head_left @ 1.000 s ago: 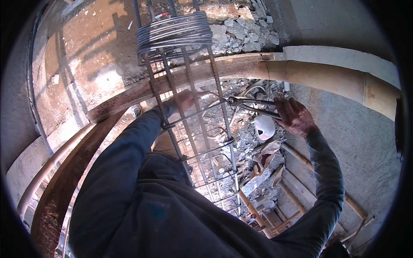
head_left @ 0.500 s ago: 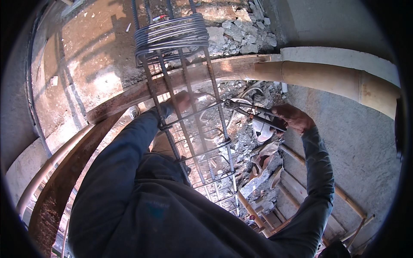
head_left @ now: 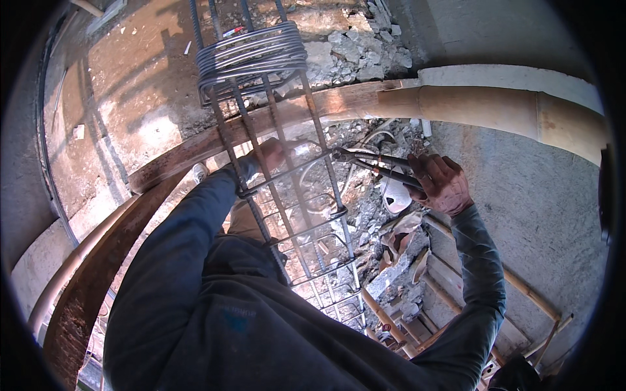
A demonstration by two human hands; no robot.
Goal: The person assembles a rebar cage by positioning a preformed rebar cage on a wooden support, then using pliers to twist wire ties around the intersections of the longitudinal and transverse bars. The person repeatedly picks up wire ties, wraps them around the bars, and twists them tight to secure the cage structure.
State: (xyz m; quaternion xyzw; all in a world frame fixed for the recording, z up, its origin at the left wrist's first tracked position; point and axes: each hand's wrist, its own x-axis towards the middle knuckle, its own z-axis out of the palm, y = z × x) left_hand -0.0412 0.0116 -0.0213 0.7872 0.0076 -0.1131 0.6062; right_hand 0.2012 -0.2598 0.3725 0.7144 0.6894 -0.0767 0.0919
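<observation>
A cage of upright steel rebars (head_left: 273, 111), crossed by thin square stirrups (head_left: 306, 228), stands in front of me. My right hand (head_left: 442, 182) is closed round the handles of dark wire-tying pincers (head_left: 375, 161). The pincers' jaws meet the right-hand rebar where a stirrup crosses it. Inside the left side of the cage is my left hand (head_left: 272, 155), partly hidden behind the bars. Its fingers are blurred, so their grip does not show. A bundle of stacked stirrups (head_left: 253, 55) hangs round the bars farther up.
A curved-looking wooden beam (head_left: 195, 146) and a thick bamboo pole (head_left: 482, 107) cross beyond the cage. Broken concrete and rubble (head_left: 391, 260) lie below, with a white object (head_left: 395, 195) among them. A grey wall (head_left: 535, 208) rises at the right, with bamboo poles (head_left: 521, 291) near it.
My right hand has turned on the pincers, its back now facing up more, and the handles have swung slightly. The left hand stays within the cage. The whole view has shifted a little.
</observation>
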